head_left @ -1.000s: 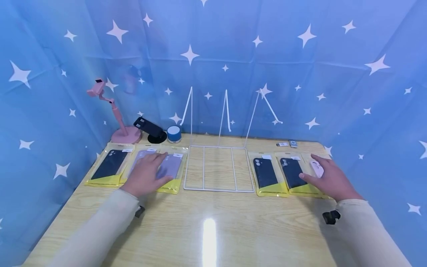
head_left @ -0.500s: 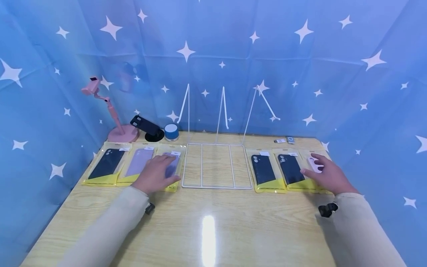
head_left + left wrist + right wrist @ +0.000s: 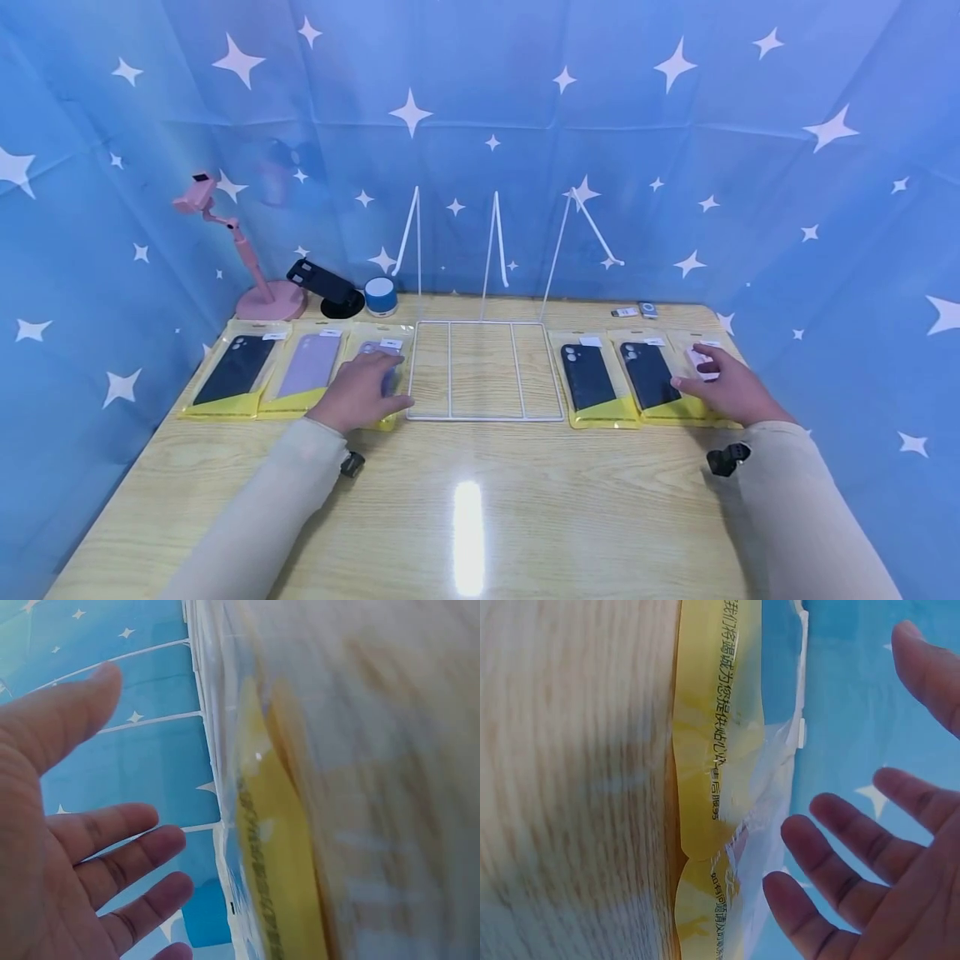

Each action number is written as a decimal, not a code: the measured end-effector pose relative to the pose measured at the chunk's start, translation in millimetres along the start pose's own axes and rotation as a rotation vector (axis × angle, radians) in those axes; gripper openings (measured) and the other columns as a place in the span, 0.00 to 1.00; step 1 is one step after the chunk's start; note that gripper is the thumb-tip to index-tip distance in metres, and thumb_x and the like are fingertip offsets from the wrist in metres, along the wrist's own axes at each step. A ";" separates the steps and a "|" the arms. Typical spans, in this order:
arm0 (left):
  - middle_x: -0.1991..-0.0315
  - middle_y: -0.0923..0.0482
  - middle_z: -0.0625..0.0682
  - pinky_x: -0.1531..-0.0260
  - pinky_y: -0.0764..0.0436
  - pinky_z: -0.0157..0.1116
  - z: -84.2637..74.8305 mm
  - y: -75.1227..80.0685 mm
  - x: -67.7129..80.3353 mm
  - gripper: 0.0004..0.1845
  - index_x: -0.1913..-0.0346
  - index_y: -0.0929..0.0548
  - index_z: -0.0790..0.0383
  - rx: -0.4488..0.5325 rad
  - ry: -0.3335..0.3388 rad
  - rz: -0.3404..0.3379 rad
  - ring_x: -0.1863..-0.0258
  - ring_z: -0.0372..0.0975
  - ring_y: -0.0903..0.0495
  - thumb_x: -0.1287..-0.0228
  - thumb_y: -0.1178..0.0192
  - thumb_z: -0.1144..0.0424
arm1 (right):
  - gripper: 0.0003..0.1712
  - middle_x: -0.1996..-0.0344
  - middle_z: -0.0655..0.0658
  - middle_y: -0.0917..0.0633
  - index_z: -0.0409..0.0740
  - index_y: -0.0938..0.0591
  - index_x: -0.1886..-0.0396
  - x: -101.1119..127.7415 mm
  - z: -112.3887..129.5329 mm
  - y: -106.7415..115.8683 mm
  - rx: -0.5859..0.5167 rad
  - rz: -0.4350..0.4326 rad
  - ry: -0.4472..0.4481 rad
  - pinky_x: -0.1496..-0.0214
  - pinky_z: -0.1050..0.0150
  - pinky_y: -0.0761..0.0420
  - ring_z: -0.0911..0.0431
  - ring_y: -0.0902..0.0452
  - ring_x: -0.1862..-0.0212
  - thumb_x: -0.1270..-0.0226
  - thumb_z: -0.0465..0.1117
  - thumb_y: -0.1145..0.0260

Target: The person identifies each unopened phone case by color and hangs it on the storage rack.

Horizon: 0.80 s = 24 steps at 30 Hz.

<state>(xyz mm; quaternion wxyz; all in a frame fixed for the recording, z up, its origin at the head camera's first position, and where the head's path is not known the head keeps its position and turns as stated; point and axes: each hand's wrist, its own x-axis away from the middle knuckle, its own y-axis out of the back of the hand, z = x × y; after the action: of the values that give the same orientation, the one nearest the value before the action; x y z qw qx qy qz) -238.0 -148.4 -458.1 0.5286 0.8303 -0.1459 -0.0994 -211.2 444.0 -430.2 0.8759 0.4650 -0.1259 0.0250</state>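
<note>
Pouch [image 3: 378,332] under left hand [image 3: 358,392]: clear plastic, yellow foot, lavender phone case [image 3: 389,385] inside, white label [image 3: 392,343] near top. Lies flat on table [image 3: 465,467], just left of white wire rack [image 3: 487,419]. Left fingers spread, thumb apart, nothing held; touching the pouch or not, can't tell. Right hand [image 3: 735,392] likewise loose and spread, nothing held, over the pale pink phone case [image 3: 694,358] in the row's right-end pouch, next to black phone case [image 3: 649,375] in its own pouch. Contact there also unclear.

Left hand covers left part of lavender case and most of its pouch's lower half. Right hand covers much of pink case; outline broken up by fingers. Label text too small to read. Left wrist view: yellow pouch edge seen at a slant, print blurred, hand cut off at left edge, little finger at bottom. Right wrist view: Chinese print fairly sharp, pouch contents hard to make out, hand cropped at right. Sleeves cut off at bottom of head view.
</note>
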 end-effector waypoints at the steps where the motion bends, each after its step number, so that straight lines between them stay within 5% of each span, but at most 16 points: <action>1: 0.24 0.29 0.61 0.25 0.38 0.62 -0.2 -0.2 -0.6 0.42 0.24 0.26 0.61 -0.001 0.001 0.007 0.22 0.57 0.36 0.35 0.28 0.43 | 0.66 0.26 0.18 0.37 0.39 0.54 0.13 -0.3 0.2 0.1 -0.001 0.006 -0.002 0.39 0.28 0.24 0.22 0.35 0.31 0.32 0.71 0.32; 14: 0.24 0.30 0.61 0.24 0.39 0.62 -4.1 -6.1 -8.9 0.44 0.25 0.25 0.61 -0.017 0.049 0.080 0.22 0.58 0.36 0.38 0.27 0.39 | 0.66 0.26 0.17 0.39 0.37 0.53 0.14 -4.6 -5.9 4.9 0.005 0.003 -0.034 0.39 0.29 0.24 0.23 0.33 0.33 0.32 0.71 0.33; 24: 0.25 0.29 0.62 0.24 0.40 0.61 -11.0 -6.3 -9.8 0.44 0.27 0.23 0.60 -0.028 0.080 0.124 0.24 0.59 0.34 0.43 0.22 0.42 | 0.67 0.26 0.15 0.42 0.33 0.53 0.15 -4.4 -24.7 21.9 0.026 -0.015 -0.103 0.37 0.24 0.30 0.19 0.42 0.31 0.32 0.74 0.35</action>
<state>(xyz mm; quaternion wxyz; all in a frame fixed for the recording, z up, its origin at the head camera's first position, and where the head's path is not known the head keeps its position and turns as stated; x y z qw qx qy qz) -242.8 -133.1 -459.1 0.5507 0.8155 -0.1743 -0.0354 -214.1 477.0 -426.8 0.8623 0.4781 -0.1668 -0.0037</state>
